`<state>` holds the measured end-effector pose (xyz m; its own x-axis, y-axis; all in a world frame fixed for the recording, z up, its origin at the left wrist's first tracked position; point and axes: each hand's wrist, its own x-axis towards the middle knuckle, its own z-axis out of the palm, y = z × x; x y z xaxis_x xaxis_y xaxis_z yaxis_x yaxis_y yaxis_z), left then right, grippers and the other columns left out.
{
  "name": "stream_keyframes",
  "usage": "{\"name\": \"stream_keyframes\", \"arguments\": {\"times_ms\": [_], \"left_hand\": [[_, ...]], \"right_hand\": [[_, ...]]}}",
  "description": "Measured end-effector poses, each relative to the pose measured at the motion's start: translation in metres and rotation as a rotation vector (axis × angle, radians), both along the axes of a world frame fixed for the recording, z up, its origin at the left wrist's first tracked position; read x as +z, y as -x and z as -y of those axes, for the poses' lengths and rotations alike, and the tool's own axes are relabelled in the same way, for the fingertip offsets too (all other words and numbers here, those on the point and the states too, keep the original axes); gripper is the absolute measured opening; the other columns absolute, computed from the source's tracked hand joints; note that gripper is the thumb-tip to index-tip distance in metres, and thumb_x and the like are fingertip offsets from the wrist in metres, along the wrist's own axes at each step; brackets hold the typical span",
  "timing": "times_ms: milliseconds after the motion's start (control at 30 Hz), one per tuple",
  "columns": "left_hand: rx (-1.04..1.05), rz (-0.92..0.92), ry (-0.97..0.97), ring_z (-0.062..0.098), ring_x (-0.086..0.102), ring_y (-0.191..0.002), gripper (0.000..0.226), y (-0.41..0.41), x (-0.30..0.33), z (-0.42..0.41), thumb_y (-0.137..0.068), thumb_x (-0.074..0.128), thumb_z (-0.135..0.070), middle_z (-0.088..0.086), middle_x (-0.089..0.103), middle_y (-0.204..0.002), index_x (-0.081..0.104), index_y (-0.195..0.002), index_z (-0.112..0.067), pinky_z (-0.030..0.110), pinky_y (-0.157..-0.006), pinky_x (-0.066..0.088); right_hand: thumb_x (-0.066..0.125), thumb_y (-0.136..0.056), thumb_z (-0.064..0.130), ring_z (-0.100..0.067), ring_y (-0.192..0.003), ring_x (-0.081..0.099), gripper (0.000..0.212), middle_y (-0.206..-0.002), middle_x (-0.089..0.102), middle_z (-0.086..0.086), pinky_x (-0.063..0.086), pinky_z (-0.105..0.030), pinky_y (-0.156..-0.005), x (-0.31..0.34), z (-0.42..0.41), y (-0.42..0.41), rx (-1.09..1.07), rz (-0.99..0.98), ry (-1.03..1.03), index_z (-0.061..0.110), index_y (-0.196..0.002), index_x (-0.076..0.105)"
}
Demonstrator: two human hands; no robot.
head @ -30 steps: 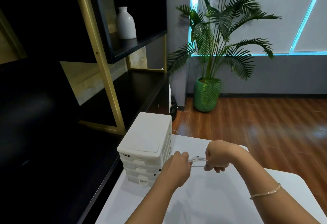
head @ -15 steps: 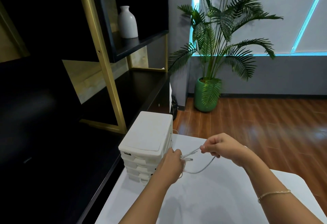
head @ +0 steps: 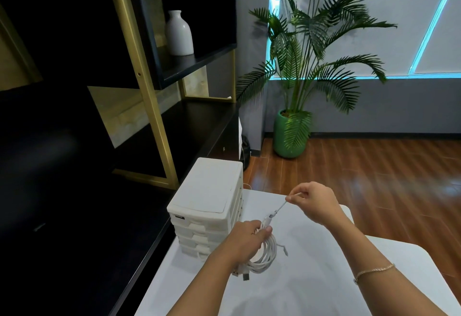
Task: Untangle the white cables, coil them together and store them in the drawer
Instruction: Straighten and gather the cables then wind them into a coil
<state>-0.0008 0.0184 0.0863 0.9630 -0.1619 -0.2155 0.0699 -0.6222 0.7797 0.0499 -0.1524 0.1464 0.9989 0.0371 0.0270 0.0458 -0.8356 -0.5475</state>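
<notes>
Since half a second, right hand (head: 315, 204) lifted away, pinching one cable end, while left hand (head: 245, 239) grips the coiled white cables (head: 265, 256) just beside the drawer unit (head: 207, 206), above the bench (head: 311, 278); coiling seems nearly finished.

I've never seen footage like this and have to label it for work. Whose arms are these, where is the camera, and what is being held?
No machine here: a person wears a wide-angle camera on the head, looking down at their own two bare hands. The left hand grips a coil of white cables above a white table. The right hand pinches a loose cable end, stretched up from the coil. A small white drawer unit stands on the table at the left, its drawers closed. Behind are a dark shelf with a white vase and a potted palm.
</notes>
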Motion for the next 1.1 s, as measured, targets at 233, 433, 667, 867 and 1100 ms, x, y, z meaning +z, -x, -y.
{"name": "stream_keyframes", "arguments": {"times_ms": [233, 433, 667, 867, 1100], "left_hand": [[-0.004, -0.047, 0.138, 0.01, 0.042, -0.054, 0.034, 0.001, 0.007, -0.001, -0.095, 0.048, -0.035, -0.006, 0.052, -0.061, 0.047, -0.064, -0.022, 0.026, -0.056, 0.035], [0.03, -0.136, 0.294, 0.01, 0.04, -0.053, 0.013, 0.003, 0.013, -0.001, -0.095, 0.047, -0.03, -0.001, 0.051, -0.063, 0.052, -0.095, -0.019, 0.022, -0.05, 0.032], [0.021, -0.131, 0.315, 0.011, 0.046, -0.062, 0.054, 0.006, 0.02, 0.0, -0.097, 0.046, -0.032, -0.002, 0.05, -0.068, 0.021, -0.145, -0.033, 0.022, -0.052, 0.035], [-0.008, -0.156, 0.328, 0.012, 0.046, -0.061, 0.054, 0.008, 0.023, -0.002, -0.097, 0.047, -0.031, -0.002, 0.049, -0.067, 0.023, -0.145, -0.028, 0.024, -0.053, 0.035], [0.018, -0.116, 0.365, 0.012, 0.042, -0.064, 0.034, 0.012, 0.023, -0.001, -0.1, 0.037, -0.034, 0.0, 0.048, -0.075, 0.033, -0.134, -0.032, 0.022, -0.052, 0.033]], "right_hand": [[0.058, -0.091, 0.036, -0.019, -0.113, 0.051, 0.024, -0.121, 0.063, 0.001, 0.043, -0.032, -0.093, -0.024, -0.002, 0.006, 0.023, -0.023, 0.159, 0.024, -0.109, 0.068], [0.062, -0.09, 0.026, -0.006, -0.088, 0.057, 0.022, -0.111, 0.069, 0.004, 0.039, -0.006, -0.07, -0.025, -0.013, 0.019, 0.219, -0.098, -0.118, 0.021, -0.11, 0.068], [0.055, -0.094, 0.016, -0.009, -0.096, 0.057, 0.044, -0.126, 0.056, 0.003, 0.046, -0.013, -0.074, -0.028, -0.022, 0.032, 0.232, -0.176, -0.331, 0.032, -0.134, 0.043], [0.049, -0.095, 0.006, -0.008, -0.096, 0.061, 0.042, -0.114, 0.063, 0.008, 0.052, -0.025, -0.088, -0.02, -0.018, 0.033, 0.34, -0.184, -0.3, 0.041, -0.117, 0.057], [0.061, -0.091, 0.02, -0.009, -0.072, 0.06, 0.046, -0.075, 0.062, 0.01, 0.048, -0.019, -0.071, -0.013, -0.014, 0.034, 0.258, -0.341, -0.32, 0.021, -0.134, 0.044]]}}
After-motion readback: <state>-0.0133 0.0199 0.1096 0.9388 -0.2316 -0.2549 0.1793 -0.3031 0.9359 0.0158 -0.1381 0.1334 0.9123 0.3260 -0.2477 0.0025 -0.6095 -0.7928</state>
